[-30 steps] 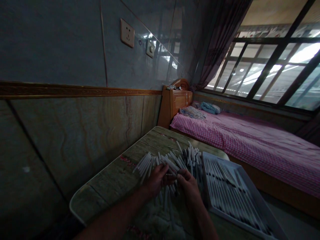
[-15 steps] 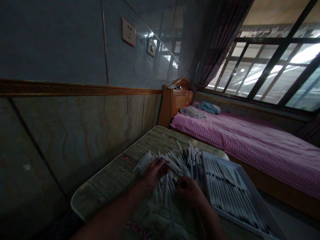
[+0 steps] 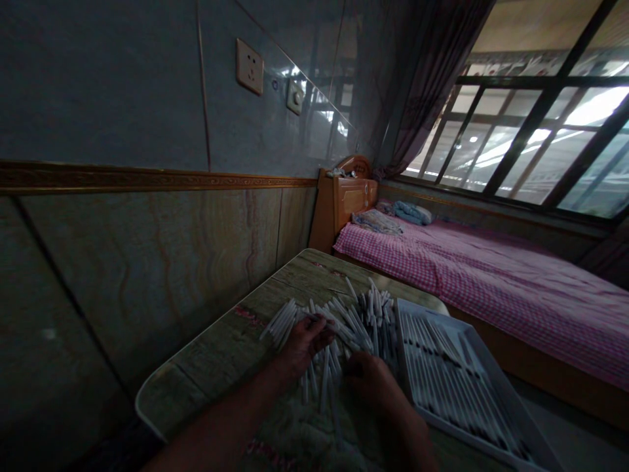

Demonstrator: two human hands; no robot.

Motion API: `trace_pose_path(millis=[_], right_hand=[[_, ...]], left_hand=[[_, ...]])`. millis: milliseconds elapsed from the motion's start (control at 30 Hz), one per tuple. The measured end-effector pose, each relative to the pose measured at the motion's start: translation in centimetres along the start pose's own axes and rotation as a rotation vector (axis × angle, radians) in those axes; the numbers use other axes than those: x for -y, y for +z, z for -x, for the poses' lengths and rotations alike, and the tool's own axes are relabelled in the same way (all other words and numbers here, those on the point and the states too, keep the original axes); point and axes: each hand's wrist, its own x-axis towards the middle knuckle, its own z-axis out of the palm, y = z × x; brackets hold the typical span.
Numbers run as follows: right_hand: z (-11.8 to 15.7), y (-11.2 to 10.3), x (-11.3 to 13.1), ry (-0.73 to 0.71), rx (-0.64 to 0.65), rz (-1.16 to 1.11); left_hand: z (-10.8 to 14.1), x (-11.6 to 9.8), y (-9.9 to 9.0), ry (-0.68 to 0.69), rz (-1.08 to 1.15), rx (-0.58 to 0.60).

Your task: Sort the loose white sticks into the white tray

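Observation:
Slim white pen-like tubes [image 3: 358, 328] lie in a loose heap on the table. My left hand [image 3: 308, 337] is over the left part of the heap, its thumb and fingers pinched on a white pen-like tube. Just to the right, my right hand [image 3: 367, 377] is low over the table with its fingers curled in; what they hold is hidden and dark. Close beside it stands a pale shallow box [image 3: 491, 419] with rows of white, dark-ended pens [image 3: 442, 373]. Dark pieces show among the tubes at the back of the heap.
The table [image 3: 216, 354] has rounded corners and a pale edge, and stands along a tiled wall [image 3: 196, 236]. Beyond it is a bed [image 3: 472, 262] with a pink checked cover and a wooden headboard [image 3: 351, 196]. A window [image 3: 521, 137] is at the right.
My right hand has turned slightly, its fingers now more hidden. My left hand stays pinched at nearly the same spot. The view has shifted a little.

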Motion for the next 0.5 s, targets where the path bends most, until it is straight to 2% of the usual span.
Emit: trace_pose_path(millis=[100, 267, 367, 500], right_hand=[[-0.3, -0.1, -0.3, -0.007, 0.008, -0.060], [-1.1, 0.7, 0.4, 0.127, -0.234, -0.406], [-1.4, 1.6, 1.2, 0.184, -0.303, -0.622], [-1.5, 2.4, 1.9, 0.198, -0.379, -0.764]], left_hand=[[0.0, 0.1, 0.1, 0.005, 0.007, 0.001], [-0.2, 0.4, -0.2, 0.006, 0.009, 0.019], [-0.2, 0.6, -0.3, 0.007, 0.009, 0.018], [-0.1, 0.6, -0.2, 0.005, -0.008, 0.017]])
